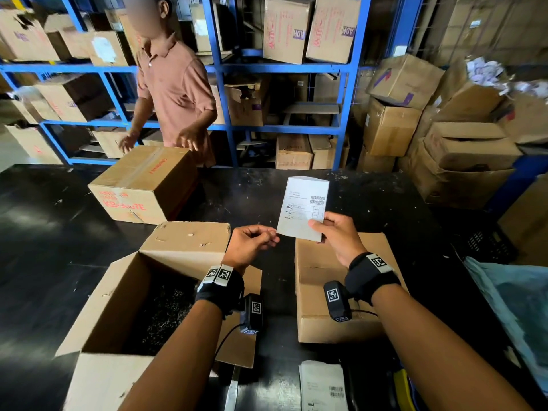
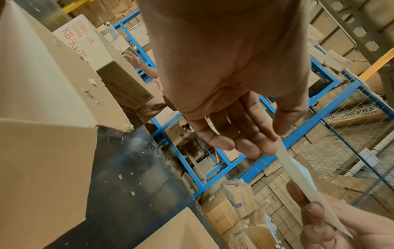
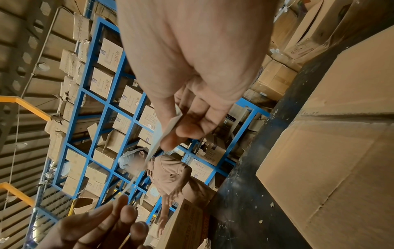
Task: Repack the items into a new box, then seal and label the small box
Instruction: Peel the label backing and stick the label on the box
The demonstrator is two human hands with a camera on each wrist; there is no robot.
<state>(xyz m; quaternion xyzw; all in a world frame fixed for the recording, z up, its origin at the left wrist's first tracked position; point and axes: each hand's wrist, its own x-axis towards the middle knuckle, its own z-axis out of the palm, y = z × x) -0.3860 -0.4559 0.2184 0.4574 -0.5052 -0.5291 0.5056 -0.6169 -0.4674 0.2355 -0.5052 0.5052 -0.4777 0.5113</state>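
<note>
A white shipping label (image 1: 304,207) with barcodes is held upright above the black table. My left hand (image 1: 274,235) pinches its lower left corner, and my right hand (image 1: 318,226) pinches its lower right corner between thumb and fingers. Seen edge-on, the label (image 2: 298,171) runs from my left hand (image 2: 275,139) to the right hand's fingers (image 2: 315,219). In the right wrist view my right hand (image 3: 170,136) grips the label (image 3: 156,143). The small closed cardboard box (image 1: 320,274) lies right under my right hand. A large open box (image 1: 124,295) with dark items inside stands at the left.
A closed carton (image 1: 142,185) with red writing sits at the table's far side, with another person (image 1: 175,90) standing behind it. A second label (image 1: 323,387) lies at the near edge, a plastic bag (image 1: 519,307) on the right. Blue racks (image 1: 225,68) and stacked cartons stand behind.
</note>
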